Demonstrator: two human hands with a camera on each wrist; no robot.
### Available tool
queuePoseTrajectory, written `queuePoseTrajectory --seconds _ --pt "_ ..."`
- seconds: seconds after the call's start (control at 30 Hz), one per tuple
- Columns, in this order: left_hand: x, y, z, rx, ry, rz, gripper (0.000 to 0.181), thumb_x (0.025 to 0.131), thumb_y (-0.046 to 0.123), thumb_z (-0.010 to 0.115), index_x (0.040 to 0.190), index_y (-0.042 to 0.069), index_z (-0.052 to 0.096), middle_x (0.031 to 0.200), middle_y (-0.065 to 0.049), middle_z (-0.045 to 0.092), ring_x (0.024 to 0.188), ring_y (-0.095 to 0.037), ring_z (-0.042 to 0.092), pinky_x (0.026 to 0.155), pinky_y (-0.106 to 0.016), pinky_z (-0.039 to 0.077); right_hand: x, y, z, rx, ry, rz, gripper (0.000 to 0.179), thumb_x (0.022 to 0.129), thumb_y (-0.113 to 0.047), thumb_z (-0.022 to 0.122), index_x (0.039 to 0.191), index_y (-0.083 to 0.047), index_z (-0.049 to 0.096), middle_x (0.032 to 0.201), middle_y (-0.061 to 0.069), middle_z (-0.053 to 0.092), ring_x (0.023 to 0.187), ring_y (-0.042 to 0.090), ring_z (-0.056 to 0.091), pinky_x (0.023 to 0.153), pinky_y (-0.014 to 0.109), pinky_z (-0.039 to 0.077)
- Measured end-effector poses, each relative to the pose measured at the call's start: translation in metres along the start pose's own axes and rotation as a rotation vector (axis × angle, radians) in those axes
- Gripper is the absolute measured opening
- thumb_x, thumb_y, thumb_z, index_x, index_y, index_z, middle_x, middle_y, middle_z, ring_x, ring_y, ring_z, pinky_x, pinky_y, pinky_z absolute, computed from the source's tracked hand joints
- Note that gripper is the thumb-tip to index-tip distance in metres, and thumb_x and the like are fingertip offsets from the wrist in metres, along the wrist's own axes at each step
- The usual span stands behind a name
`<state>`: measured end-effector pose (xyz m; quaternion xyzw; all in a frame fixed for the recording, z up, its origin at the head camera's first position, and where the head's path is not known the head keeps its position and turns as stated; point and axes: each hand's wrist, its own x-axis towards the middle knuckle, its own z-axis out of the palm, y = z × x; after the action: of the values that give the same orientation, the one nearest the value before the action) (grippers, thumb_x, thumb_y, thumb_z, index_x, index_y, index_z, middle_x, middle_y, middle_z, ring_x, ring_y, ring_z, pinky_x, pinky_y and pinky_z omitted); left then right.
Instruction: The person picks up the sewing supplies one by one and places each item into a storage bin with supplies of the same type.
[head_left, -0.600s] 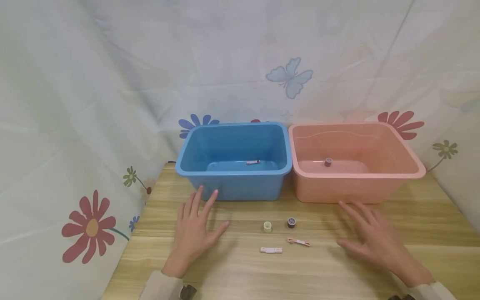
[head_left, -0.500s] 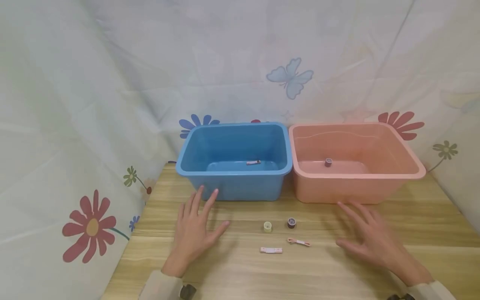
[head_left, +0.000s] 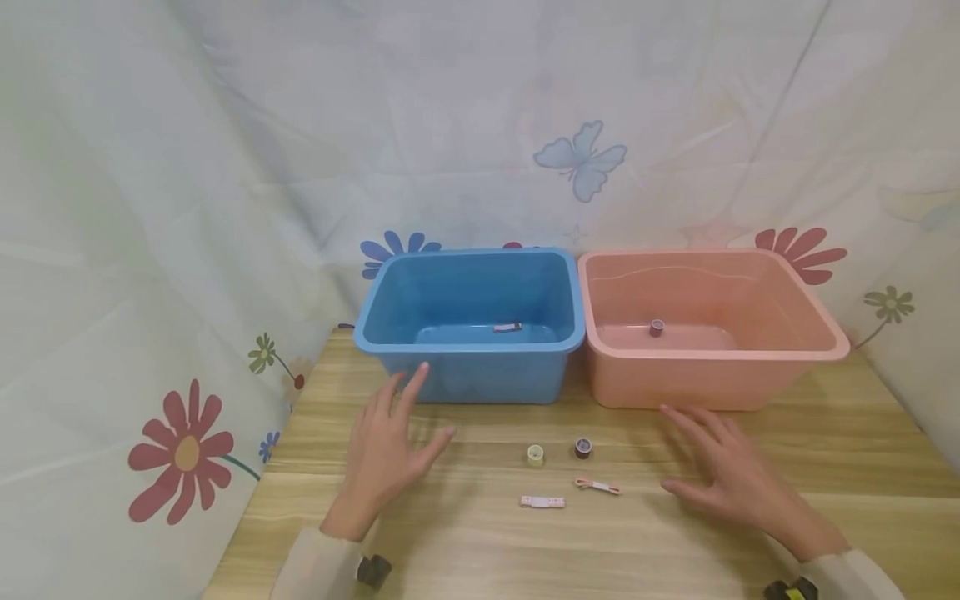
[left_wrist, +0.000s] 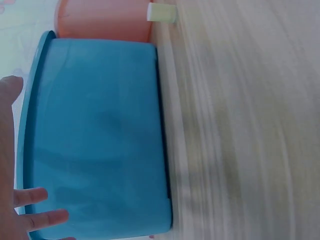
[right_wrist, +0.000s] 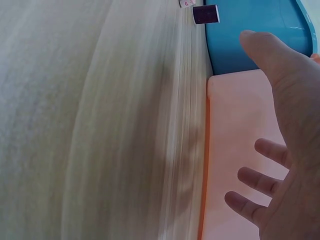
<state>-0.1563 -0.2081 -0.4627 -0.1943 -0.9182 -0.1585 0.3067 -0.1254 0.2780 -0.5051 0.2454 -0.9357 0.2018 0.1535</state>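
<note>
My left hand [head_left: 384, 450] hovers over the table in front of the blue bin, fingers spread and holding nothing. On the other side, my right hand [head_left: 731, 475] is held in front of the pink bin, also with fingers apart and nothing in them. Between the hands lie a pale yellow thread spool [head_left: 535, 455], a dark purple thread spool [head_left: 583, 448], a folded pinkish tape measure [head_left: 542, 502] and a small orange-pink bundle of cord [head_left: 598, 486] with a white band. In the right wrist view the dark spool [right_wrist: 206, 14] stands near the blue bin.
A blue bin [head_left: 472, 375] holds a small folded strip [head_left: 507, 327]. Beside it, a pink bin [head_left: 697, 383] holds a dark spool [head_left: 657, 327]. Both stand on the wooden table [head_left: 480, 550], before a flowered cloth [head_left: 450, 125].
My right hand has shifted slightly left, towards the small items. The left hand's fingers have bent a little and it has moved slightly. The small items have stayed in place.
</note>
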Motion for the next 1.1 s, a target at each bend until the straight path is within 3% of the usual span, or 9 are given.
queuePoseTrajectory --seconds 0.23,0.5,0.7,0.93,1.1 --pt "0.007 -0.005 -0.003 -0.022 0.041 -0.003 0.085 0.093 0.073 0.051 0.16 0.022 0.037 0.128 -0.023 0.059 0.096 -0.038 0.063 0.07 -0.053 0.053 0.003 -0.001 0.003 0.002 -0.022 0.015 0.103 0.074 -0.051 0.089 0.16 -0.028 0.037 0.146 0.014 0.05 0.126 0.039 0.048 0.088 0.068 0.047" --pt "0.01 -0.012 -0.004 -0.049 0.072 -0.027 0.083 0.091 0.064 0.063 0.158 0.019 0.041 0.126 -0.022 0.059 0.087 -0.035 0.063 0.066 -0.05 0.052 0.005 -0.004 0.008 0.042 -0.035 0.036 0.098 0.077 -0.052 0.088 0.159 -0.026 0.04 0.146 0.011 0.05 0.128 0.039 0.049 0.088 0.069 0.047" --pt "0.014 -0.016 -0.006 -0.055 0.098 -0.037 0.082 0.09 0.06 0.065 0.157 0.019 0.042 0.128 -0.021 0.059 0.096 -0.037 0.063 0.07 -0.051 0.053 0.007 -0.005 0.012 0.096 -0.044 0.05 0.094 0.078 -0.051 0.087 0.157 -0.023 0.043 0.144 0.008 0.051 0.128 0.036 0.049 0.09 0.069 0.047" --pt "0.022 -0.02 -0.008 -0.089 0.128 -0.025 0.074 0.094 0.056 0.06 0.155 0.016 0.046 0.125 -0.02 0.058 0.107 -0.037 0.059 0.085 -0.053 0.051 0.009 -0.006 0.018 0.123 0.007 -0.01 0.092 0.072 -0.043 0.093 0.15 -0.016 0.052 0.141 0.005 0.055 0.125 0.03 0.05 0.095 0.059 0.045" --pt "0.027 -0.024 -0.007 -0.093 0.213 -0.007 0.07 0.095 0.053 0.059 0.15 0.012 0.052 0.112 -0.021 0.058 0.097 -0.036 0.056 0.078 -0.05 0.047 0.011 -0.008 0.02 0.136 0.002 -0.018 0.088 0.073 -0.045 0.092 0.147 -0.016 0.055 0.139 0.003 0.055 0.125 0.027 0.051 0.096 0.056 0.045"
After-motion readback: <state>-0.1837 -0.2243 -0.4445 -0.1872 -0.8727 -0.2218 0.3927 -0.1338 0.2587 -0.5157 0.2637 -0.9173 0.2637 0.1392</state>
